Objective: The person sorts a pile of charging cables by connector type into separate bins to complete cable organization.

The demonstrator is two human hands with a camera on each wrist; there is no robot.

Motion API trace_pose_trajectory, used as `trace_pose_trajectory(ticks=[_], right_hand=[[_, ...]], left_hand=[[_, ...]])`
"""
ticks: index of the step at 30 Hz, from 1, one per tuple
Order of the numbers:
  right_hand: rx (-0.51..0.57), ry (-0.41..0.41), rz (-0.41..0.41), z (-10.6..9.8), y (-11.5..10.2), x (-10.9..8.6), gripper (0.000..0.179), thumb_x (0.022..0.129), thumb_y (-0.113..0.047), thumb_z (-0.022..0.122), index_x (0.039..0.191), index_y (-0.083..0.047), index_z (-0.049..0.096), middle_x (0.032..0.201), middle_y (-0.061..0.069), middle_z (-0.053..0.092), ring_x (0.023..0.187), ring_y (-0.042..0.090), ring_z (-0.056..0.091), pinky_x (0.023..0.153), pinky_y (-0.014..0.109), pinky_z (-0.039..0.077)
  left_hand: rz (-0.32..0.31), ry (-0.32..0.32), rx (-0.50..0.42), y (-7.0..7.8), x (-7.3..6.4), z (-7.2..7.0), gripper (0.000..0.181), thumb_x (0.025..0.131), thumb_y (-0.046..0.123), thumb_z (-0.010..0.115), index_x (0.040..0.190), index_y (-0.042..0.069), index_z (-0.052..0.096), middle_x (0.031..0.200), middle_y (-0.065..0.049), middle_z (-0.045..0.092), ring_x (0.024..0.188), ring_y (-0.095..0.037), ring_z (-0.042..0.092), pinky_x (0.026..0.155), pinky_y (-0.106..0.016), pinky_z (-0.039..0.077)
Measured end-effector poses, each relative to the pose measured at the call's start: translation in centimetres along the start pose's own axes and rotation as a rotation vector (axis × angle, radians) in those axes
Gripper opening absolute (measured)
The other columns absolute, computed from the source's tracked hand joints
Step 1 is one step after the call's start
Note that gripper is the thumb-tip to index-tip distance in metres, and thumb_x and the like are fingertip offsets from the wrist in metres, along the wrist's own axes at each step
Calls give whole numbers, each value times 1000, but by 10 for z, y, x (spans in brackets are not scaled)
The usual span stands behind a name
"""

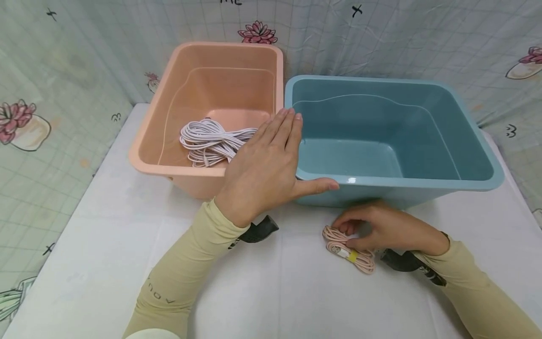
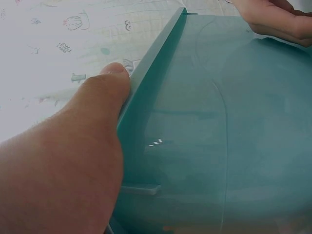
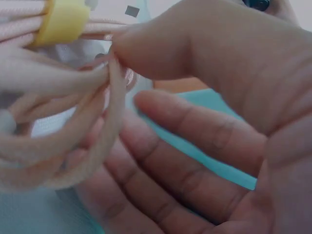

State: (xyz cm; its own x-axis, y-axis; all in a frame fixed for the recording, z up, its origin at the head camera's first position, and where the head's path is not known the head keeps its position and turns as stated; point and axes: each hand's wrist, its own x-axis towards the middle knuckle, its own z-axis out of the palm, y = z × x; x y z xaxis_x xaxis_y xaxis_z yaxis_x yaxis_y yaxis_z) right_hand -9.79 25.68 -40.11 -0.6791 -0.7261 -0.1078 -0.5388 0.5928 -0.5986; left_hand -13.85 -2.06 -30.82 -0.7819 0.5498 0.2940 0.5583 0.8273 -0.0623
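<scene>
My left hand [image 1: 271,155] lies flat across the meeting rims of the peach bin [image 1: 144,162] and the teal bin [image 1: 423,182], fingers straight and thumb spread along the teal rim. In the left wrist view, the thumb [image 2: 109,92] touches that rim. A bundled pink charging cable [image 1: 360,261] with a yellow tie [image 1: 353,256] is on the white table in front of the teal bin. My right hand [image 1: 389,228] pinches this cable by its coil; the right wrist view shows the thumb [image 3: 161,48] on its loops and fingers behind them.
Bundled white cables [image 1: 211,141] lie inside the peach bin, partly hidden by my left hand. Both bins stand side by side at the back of the white table [image 1: 106,245], against a patterned curtain [image 1: 322,42]. Black wrist devices [image 1: 260,230] sit under both wrists.
</scene>
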Motion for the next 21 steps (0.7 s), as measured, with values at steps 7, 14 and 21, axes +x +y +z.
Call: trace_pose_trajectory(ticks=[7,14,21], right_hand=[[15,-33,36,1,-1,1,31,81,-24,78,111,-24,69,89,-18,67,82,-3,62,72,19,54],[78,-67,81,1,0,0,32,82,-26,78,112,-22,69,86,-15,66,77,-6,61,69,19,55],[132,-98,109,0,-1,0,33,83,-28,77,114,-20,68,87,-12,66,76,-5,61,69,19,56]], left_hand=[[0,7,-5,0,-1,0,118,76,92,30,151,1,31,157,-16,35,150,-26,30,125,-39,24],[1,10,4,1,-1,0,118,76,92,25,151,1,31,157,-16,35,149,-26,30,125,-39,25],[1,10,-3,1,-1,0,117,76,92,29,150,1,32,157,-16,36,149,-26,31,125,-39,25]])
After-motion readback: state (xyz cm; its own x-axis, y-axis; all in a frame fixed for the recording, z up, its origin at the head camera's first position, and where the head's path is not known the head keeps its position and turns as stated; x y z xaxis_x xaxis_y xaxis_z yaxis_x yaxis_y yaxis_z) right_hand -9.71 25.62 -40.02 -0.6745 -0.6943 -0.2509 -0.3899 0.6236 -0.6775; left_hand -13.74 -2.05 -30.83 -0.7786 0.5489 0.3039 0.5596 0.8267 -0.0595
